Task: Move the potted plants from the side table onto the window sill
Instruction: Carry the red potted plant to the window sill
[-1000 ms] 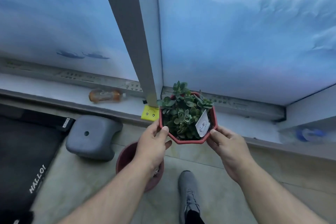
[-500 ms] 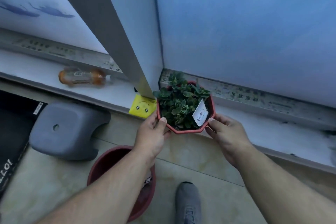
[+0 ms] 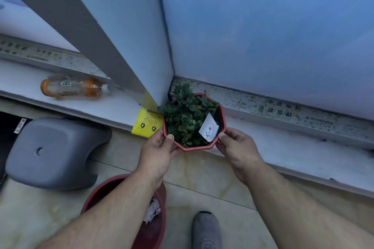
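Window (image 3: 263, 26): frosted blue panes, top of view; grey post (image 3: 97, 32) slants down between them to the sill.
Sill (image 3: 293, 151): pale ledge running left to right under the panes, with a speckled metal track (image 3: 283, 111) along its back edge.
Floor (image 3: 212, 184): beige tile below the sill.
Stool (image 3: 52, 153): grey, lower left, one hole in its top, well apart from the pot.
Bin (image 3: 155, 228): dark red, round, on the floor under the left forearm; white crumpled scrap inside.
Shoe (image 3: 206, 230): grey, bottom centre, on the tile.
Bottle (image 3: 72, 88): lying on its side on the sill, left of the post; orange liquid, white cap pointing right.
Pot (image 3: 202, 147): red, eight-sided, at the sill's front edge just right of the post's foot; cannot tell whether its base touches the ledge.
Plant (image 3: 182, 115): green, small fleshy leaves, filling the pot and leaning toward the track.
Left hand (image 3: 157, 151): fingers wrapped on the pot's near-left side, thumb on the rim.
Right hand (image 3: 236, 147): fingers clasping the pot's near-right side, thumb on the rim by the tag.
Note (image 3: 146, 123): yellow, small face drawn on it, on the sill edge just left of the pot.
Tag (image 3: 209, 128): white card, tilted, stuck in the soil on the right.
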